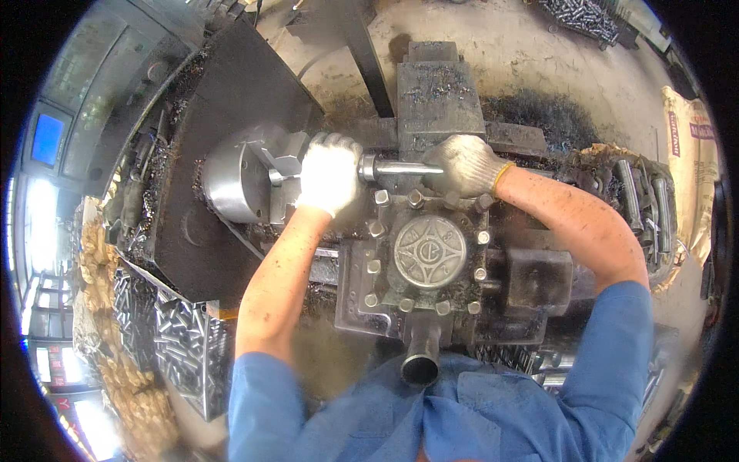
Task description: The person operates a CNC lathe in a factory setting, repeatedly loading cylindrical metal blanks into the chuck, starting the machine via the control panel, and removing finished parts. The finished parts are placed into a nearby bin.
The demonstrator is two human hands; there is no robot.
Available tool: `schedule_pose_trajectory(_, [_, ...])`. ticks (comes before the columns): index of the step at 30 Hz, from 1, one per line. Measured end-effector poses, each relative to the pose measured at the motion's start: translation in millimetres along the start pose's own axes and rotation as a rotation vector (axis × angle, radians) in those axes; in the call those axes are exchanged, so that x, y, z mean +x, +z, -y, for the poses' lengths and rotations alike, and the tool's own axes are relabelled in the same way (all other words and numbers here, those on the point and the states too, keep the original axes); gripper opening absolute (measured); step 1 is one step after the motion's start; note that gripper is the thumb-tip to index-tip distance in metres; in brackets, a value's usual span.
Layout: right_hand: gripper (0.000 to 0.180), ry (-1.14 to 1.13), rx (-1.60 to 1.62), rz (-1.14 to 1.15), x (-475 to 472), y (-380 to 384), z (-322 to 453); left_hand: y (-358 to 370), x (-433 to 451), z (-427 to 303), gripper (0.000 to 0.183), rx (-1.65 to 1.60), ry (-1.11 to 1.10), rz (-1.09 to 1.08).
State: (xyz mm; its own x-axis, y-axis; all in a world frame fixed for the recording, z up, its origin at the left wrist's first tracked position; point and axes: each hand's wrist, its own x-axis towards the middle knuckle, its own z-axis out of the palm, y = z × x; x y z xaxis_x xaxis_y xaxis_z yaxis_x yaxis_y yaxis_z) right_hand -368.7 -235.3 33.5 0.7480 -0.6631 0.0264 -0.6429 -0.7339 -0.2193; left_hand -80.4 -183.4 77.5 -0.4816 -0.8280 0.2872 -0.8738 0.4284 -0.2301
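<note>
My left hand (329,172), in a white knit glove bleached by glare, is curled around a metal bar close to the jaws (287,157) of a lathe chuck (235,183). To its right the bar (407,168) shows bare, with a ringed collar (366,168) beside the glove. My right hand (466,166), also gloved, is closed over the bar's right part; its fingers are partly hidden. Just below both hands sits the square tool post (430,252), with a round cast cap and several square-headed bolts. Its tubular handle (420,369) points towards my body.
At lower left, a metal bin (180,341) holds many short metal pieces. Steel tools lie in a tray (672,254) at right, near a paper sack (690,173). A dark sheet-metal guard (213,110) stands behind the chuck; another heap of parts (583,20) lies at upper right.
</note>
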Motion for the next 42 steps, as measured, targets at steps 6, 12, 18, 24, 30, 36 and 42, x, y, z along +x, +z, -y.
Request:
schedule_pose_trajectory(6, [0.034, -0.014, -0.004, 0.082, -3, -23, 7, 4, 0, 2, 0.017, 0.002, 0.006, 0.01])
schedule_pose_trajectory(12, [0.038, 0.08, 0.116, 0.022, -4, -26, 13, 6, -1, 1, 0.015, 0.013, 0.023, -0.05])
schedule_pose_trajectory(18, [0.043, 0.064, 0.028, 0.086, -7, -17, 9, 6, -2, 3, 0.021, -0.016, 0.016, -0.03])
schedule_pose_trajectory(24, [0.037, -0.022, 0.014, 0.017, 1, -7, -11, 9, -2, 2, 0.014, -0.026, -0.007, -0.045])
schedule_pose_trajectory(30, [0.041, -0.039, -0.026, -0.066, -7, 9, -13, 5, -1, 1, 0.015, 0.021, 0.0, 0.005])
schedule_pose_trajectory(36, [0.027, -0.05, -0.055, 0.001, 16, -13, -16, 1, -1, 0, 0.015, 0.01, -0.014, 0.009])
schedule_pose_trajectory(42, [0.03, 0.123, -0.282, 0.37, 45, -48, -17, 3, -3, 0, 0.017, 0.009, 0.014, -0.009])
